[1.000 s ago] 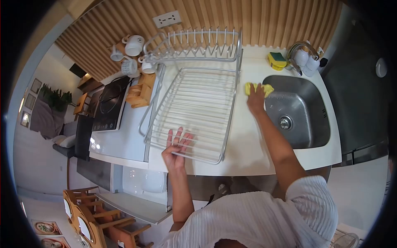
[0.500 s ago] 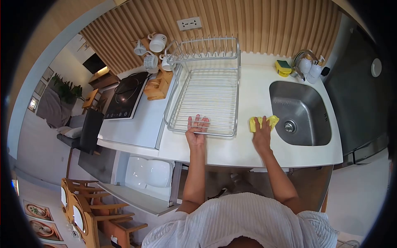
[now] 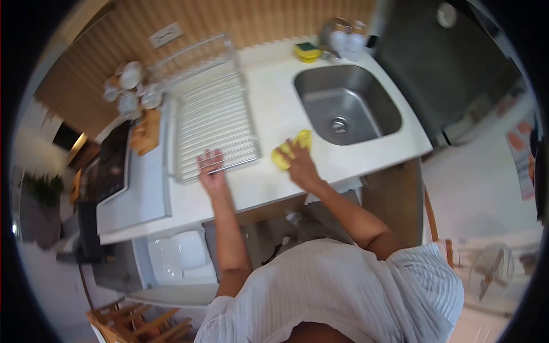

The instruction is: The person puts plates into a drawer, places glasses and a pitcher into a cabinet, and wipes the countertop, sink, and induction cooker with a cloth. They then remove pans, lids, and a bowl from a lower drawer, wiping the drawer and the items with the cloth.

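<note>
My left hand (image 3: 212, 166) is at the front edge of a metal dish rack (image 3: 214, 117), palm up. Its fingers reach under the front rail, which crosses the hand and rests in its hold. My right hand (image 3: 301, 167) presses a crumpled yellow cloth (image 3: 303, 139) onto the white countertop (image 3: 269, 94), between the rack and the sink. Part of the cloth is hidden under the fingers. No dishes stand on the rack's lower tier.
A steel sink (image 3: 349, 103) lies to the right, with a sponge (image 3: 307, 51) in a yellow holder and pump bottles (image 3: 347, 41) behind it. Leftward are hanging mugs (image 3: 131, 75), a wooden holder (image 3: 146, 132) and an induction cooktop (image 3: 114, 163). Below, an open drawer (image 3: 171, 294) holds white plates (image 3: 186, 251).
The view has turned and shifted, so the counter appears rotated and further left. My right hand has slid the cloth slightly left, nearer the rack. My left hand stays at the rack's front rail.
</note>
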### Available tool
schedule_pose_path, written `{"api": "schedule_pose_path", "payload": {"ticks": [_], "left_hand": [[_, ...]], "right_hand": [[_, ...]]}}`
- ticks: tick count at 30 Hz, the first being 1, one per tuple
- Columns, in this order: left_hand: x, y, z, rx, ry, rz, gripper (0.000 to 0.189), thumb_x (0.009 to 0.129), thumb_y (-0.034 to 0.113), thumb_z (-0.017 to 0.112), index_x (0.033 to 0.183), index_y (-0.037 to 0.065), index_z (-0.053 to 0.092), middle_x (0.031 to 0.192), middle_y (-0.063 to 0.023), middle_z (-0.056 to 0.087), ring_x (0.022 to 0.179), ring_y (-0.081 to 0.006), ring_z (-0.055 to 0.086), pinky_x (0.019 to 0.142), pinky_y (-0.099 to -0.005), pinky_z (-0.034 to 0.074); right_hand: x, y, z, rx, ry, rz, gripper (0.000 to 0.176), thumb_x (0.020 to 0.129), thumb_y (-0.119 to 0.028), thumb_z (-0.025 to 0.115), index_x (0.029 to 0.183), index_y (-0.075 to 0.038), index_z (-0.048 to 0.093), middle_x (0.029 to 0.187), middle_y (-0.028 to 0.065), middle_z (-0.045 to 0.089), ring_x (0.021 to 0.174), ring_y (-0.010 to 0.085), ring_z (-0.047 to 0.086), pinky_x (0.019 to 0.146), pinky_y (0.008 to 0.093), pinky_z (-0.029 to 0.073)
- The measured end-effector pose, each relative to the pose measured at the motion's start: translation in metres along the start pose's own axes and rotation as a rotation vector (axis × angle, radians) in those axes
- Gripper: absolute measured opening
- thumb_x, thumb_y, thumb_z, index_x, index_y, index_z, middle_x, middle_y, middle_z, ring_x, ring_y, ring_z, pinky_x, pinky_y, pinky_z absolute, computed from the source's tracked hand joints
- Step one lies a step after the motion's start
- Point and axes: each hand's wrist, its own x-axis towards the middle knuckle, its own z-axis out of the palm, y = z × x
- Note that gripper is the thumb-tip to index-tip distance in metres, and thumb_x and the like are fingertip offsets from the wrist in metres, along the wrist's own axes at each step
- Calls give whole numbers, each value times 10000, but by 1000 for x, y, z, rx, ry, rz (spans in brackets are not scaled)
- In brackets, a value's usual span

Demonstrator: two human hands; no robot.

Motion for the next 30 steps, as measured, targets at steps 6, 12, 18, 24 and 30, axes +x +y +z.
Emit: {"api": "schedule_pose_path", "payload": {"ticks": [6,12,18,24,30], "left_hand": [[15,6,-17,195,26,-48,784,603,-198,423,1315,86,258,1355,-211,304,1232,-476,309,1007,-601,282],[2,20,-7,132,115,-261,557,733,-126,457,1261,-61,291,1309,-260,361,1229,-453,326,1038,-541,273],[-22,11,11,159,100,-390,754,719,-180,440,1364,27,110,1401,-253,199,1264,-458,266,999,-666,203],[-16,6,15,184,136,-305,699,713,-197,388,1332,10,138,1352,-272,256,1257,-460,281,983,-690,207],[-13,2,24,261,240,-251,508,717,-162,357,1212,-96,263,1247,-277,366,1195,-451,371,958,-677,282]], "right_hand": [[-65,42,-82,-76,-44,161,587,737,-34,502,1303,-173,434,1371,214,325,1201,394,372,1006,455,290],[-112,175,-137,-471,61,554,547,793,-136,473,1334,-160,395,1380,197,326,1214,372,370,986,482,300],[-143,354,-134,-741,255,440,586,783,-152,481,1345,-57,346,1366,230,323,1213,385,363,976,519,299],[-119,231,-150,-232,72,434,626,748,-18,450,1352,-159,364,1400,208,282,1245,433,300,1036,526,211],[-83,83,-98,120,-139,50,610,717,32,457,1298,-151,449,1416,170,276,1262,387,309,1045,504,216]]}}
